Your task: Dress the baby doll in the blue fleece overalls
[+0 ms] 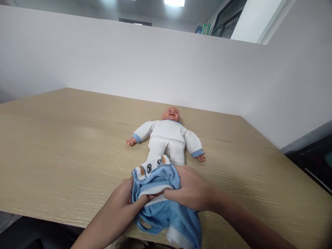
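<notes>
A baby doll (pixel 168 133) lies on its back, head away from me, in a white long-sleeved top with blue cuffs. Its white legs point towards me, and the lower ends are hidden behind a blue-and-white terry-cloth garment (pixel 168 214). This garment has a white band with printed eyes and orange patches. My left hand (pixel 127 199) grips its left edge, thumb over the opening. On the opposite side, my right hand (pixel 190 188) pinches the cloth, its thumb bent over the white trim. The rest of the garment hangs in folds towards the near table edge.
All of this is on a wide, light wooden table (pixel 77 148) with thin seams across it. A pale partition wall (pixel 145 65) rises behind its far edge. At the right, below the table's side, is a dark object (pixel 311 155).
</notes>
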Demonstrator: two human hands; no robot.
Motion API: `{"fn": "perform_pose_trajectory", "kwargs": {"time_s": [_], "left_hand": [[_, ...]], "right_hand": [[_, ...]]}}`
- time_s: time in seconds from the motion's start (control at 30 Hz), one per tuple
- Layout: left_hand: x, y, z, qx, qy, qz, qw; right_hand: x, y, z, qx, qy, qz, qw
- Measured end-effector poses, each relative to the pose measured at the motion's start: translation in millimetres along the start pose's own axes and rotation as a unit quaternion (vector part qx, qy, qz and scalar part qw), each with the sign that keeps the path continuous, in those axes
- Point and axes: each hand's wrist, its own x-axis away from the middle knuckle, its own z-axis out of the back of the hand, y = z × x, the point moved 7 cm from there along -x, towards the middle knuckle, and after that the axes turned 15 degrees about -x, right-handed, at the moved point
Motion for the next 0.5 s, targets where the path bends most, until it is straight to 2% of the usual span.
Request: {"fn": "perform_pose_trajectory", "kwargs": {"time_s": [0.1,0.33,0.5], "left_hand": [[-3,-4,-7.8,-0.001,-0.009,-0.005,1.000],[-15,7,-16.5,0.035,-0.035,-0.032,0.998],[-24,11,-14.5,0.018,-0.012,-0.033,0.999]], "right_hand": [[-4,8,-4,0.025,-0.005,-0.004,1.000],[-8,17,-2,0.023,0.030,-0.003,0.999],[-17,20,3,0.034,0.039,0.010,0.999]]}}
